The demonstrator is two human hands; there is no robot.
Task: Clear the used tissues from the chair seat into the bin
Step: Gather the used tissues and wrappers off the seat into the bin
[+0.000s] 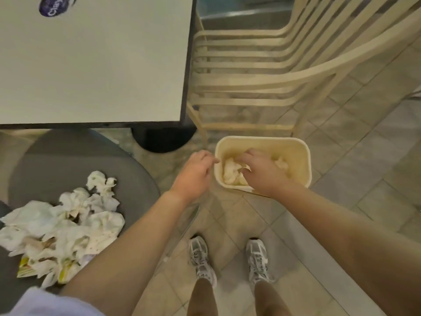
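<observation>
Reaching out over the cream rectangular plastic bin [305, 160] on the tiled floor [364, 179], right hand [262, 172] palm-down above the opening, fingers loosely curled over crumpled tissues in the bin [231, 173]; cannot tell whether pinching one or merely above them. Left hand [193, 174] just left of the bin's rim, fingers relaxed and drooping, holding nothing. Heaped at near left on the grey rounded chair seat [68, 160]: a pile of crumpled white used tissues [68, 224], stained in places, with yellow-printed wrappers [27, 269] at its near edge. Standing beyond the seat, a white square tabletop with dark edge [91, 65], its black round base [164, 139] between seat and bin. Stacked at far right, cream slatted chairs [250, 71], front legs just beyond the bin. Grey-and-white trainers [201, 258] planted on the tiles nearer than the bin, well apart from it.
</observation>
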